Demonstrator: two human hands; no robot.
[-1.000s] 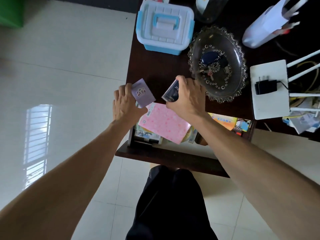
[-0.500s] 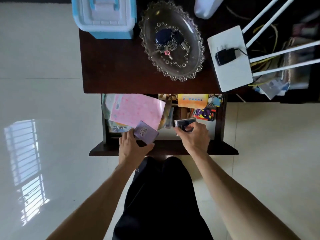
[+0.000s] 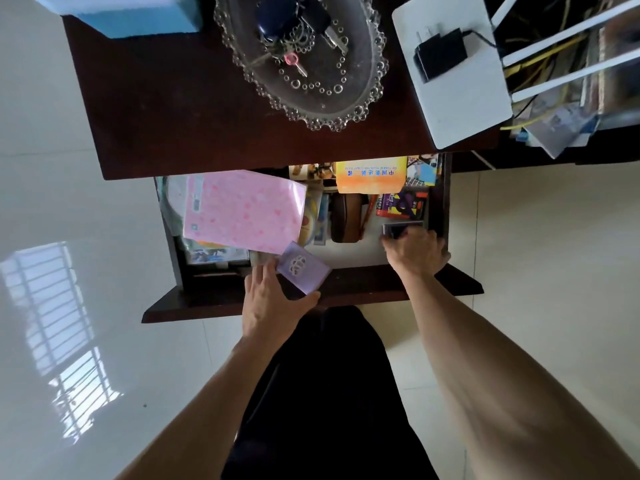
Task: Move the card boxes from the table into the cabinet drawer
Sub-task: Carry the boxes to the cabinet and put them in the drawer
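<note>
The cabinet drawer (image 3: 363, 292) stands pulled out below the dark table top (image 3: 180, 109). My left hand (image 3: 273, 303) holds a lilac card box (image 3: 302, 268) with a pale emblem, tilted, over the drawer's front edge. My right hand (image 3: 415, 252) is inside the drawer at its right side, fingers closed on a dark card box (image 3: 398, 229) that sits low against the drawer floor, beside the right wall. Much of that box is hidden by my fingers.
The drawer holds a pink patterned packet (image 3: 242, 209), an orange booklet (image 3: 370, 174), a brown case (image 3: 346, 216) and colourful packs (image 3: 401, 204). On the table stand a glass dish with keys (image 3: 298, 57), a blue-and-white storage box (image 3: 138, 19) and a white router with a black adapter (image 3: 450, 74).
Both hands came down from the table top to the open drawer with their boxes. My right hand then moved right and deeper into the drawer; my left stays near the front edge.
</note>
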